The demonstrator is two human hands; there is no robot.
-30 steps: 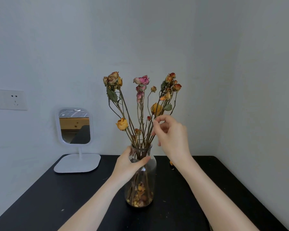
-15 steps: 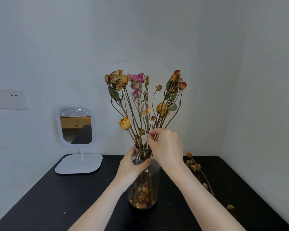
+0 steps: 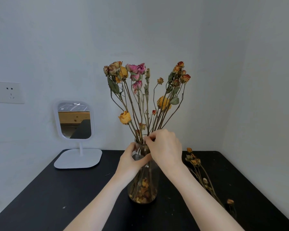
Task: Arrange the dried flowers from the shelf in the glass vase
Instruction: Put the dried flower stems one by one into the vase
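Though in vase (image 3: 145, 185), stems (image 3: 142, 117) between fingers (image 3: 154, 135).

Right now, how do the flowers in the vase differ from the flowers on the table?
The vase flowers stand upright in the glass vase; the table flowers lie flat on the table. The vase flowers are many, the table flowers few. Both are dried, with yellow heads.
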